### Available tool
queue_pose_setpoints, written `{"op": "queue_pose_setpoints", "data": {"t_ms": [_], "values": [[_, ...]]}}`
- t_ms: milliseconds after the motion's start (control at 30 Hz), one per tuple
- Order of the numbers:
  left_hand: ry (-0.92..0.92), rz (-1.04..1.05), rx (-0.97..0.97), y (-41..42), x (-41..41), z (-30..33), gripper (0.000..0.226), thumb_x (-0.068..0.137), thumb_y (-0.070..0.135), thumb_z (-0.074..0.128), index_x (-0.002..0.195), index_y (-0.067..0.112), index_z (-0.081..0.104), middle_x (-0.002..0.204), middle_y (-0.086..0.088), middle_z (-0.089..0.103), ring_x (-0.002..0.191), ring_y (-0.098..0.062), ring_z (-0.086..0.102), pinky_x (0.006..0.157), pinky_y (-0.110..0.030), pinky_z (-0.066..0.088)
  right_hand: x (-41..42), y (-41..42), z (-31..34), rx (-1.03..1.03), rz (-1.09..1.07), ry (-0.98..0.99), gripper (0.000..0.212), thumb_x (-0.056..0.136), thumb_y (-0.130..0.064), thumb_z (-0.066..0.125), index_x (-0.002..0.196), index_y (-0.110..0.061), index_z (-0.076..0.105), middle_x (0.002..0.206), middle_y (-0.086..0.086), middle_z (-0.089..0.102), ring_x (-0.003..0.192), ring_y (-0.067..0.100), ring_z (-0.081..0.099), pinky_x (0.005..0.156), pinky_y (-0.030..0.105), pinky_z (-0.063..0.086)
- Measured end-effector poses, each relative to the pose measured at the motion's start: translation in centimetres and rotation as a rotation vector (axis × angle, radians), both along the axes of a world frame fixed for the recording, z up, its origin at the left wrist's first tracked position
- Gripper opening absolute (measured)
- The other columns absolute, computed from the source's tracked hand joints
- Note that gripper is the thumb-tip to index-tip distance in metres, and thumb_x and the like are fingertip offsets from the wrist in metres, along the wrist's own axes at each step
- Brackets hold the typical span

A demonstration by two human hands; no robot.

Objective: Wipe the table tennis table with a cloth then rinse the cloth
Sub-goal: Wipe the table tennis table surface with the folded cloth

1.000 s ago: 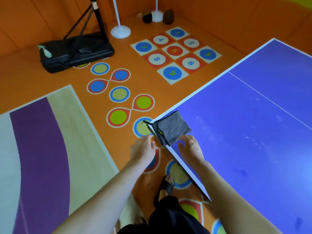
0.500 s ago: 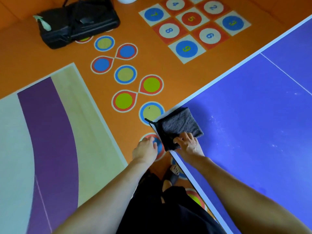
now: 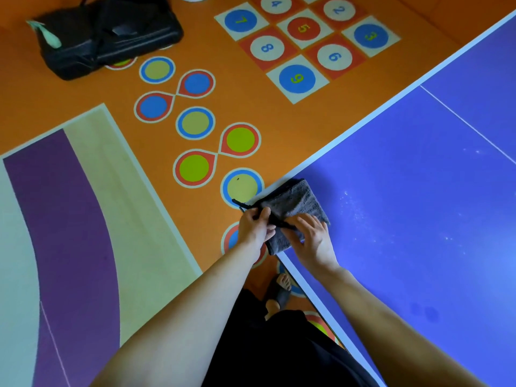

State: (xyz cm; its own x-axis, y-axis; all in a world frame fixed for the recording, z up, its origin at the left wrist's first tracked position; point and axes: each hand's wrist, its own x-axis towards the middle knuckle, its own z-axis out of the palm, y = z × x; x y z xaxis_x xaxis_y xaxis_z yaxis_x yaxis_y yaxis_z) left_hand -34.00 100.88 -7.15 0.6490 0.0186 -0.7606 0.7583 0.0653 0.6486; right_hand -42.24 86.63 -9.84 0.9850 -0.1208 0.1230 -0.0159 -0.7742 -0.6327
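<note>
a folded grey cloth lies on the near corner of the blue counter, its lower edge hanging a little past the counter's white border. the left hand sits just off the corner, over the floor, with its fingers curled round the cloth's dark edge, pinching it. the right hand rests on the cloth from the counter side; its fingers lie spread and only slightly bent on the fabric, pressing rather than gripping. a thin black cord or trim sticks out from the cloth toward the floor, past the left hand.

the counter top shows pale specks and smears to the right of the cloth, a white line running across its far part, and two darker spots near the right forearm.

the orange floor beside the counter carries painted circles in blue, green and red, and a grid of numbered squares farther off. a purple and cream mat covers the floor at left. a black weighted base sits at the top left with a pale green piece on its left end. below the hands, the person's dark clothing and a foot in a sandal show next to the counter's edge.
</note>
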Motion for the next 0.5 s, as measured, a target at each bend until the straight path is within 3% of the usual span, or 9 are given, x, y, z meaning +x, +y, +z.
{"op": "queue_pose_setpoints", "data": {"t_ms": [133,233,333,433,500], "values": [[-0.127,0.064,0.047,0.2,0.9,-1.0,0.047,0.089,0.016,0.076,0.129,0.018,0.052,0.121,-0.010,0.059,0.108,-0.030,0.065,0.088,-0.046,0.059,-0.3,-0.1,-0.8,-0.020,0.094,-0.004,0.012,0.099,-0.029,0.073,0.111,-0.026,0.074,0.110,-0.009,0.068,0.101,0.019,0.064,0.079,0.041,0.046],[-0.309,-0.154,0.232,1.3,1.0,-1.7,0.045,0.088,0.016,0.073,0.124,0.036,0.058,0.119,0.002,0.060,0.103,-0.020,0.064,0.090,-0.041,0.056,-0.8,-0.1,-2.0,-0.080,0.143,0.018,0.011,0.099,-0.032,0.070,0.109,-0.028,0.074,0.110,-0.010,0.068,0.100,0.020,0.066,0.080,0.042,0.048],[-0.405,-0.312,0.298,2.4,0.3,-2.2,0.044,0.095,0.011,0.065,0.130,0.038,0.060,0.113,0.006,0.060,0.099,-0.004,0.058,0.086,-0.029,0.046,-1.3,0.5,-2.9,-0.098,0.159,0.085,0.016,0.096,-0.036,0.066,0.107,-0.028,0.075,0.111,-0.008,0.069,0.101,0.021,0.066,0.083,0.040,0.048],[-0.339,-0.392,0.381,3.3,-0.3,-3.0,0.049,0.097,0.008,0.061,0.138,0.035,0.057,0.095,0.021,0.054,0.092,-0.009,0.061,0.083,-0.030,0.049,-1.4,1.0,-3.2,-0.104,0.189,0.262,0.021,0.094,-0.034,0.068,0.112,-0.028,0.076,0.122,-0.005,0.069,0.114,0.026,0.062,0.092,0.046,0.050],[-0.344,-0.460,0.427,3.6,-0.4,-3.3,0.051,0.097,0.011,0.062,0.141,0.037,0.053,0.101,0.018,0.055,0.097,-0.013,0.061,0.084,-0.033,0.052,-1.2,1.0,-2.9,-0.112,0.176,0.295,0.021,0.094,-0.033,0.069,0.113,-0.029,0.077,0.123,-0.006,0.069,0.117,0.026,0.060,0.094,0.045,0.047]]}}
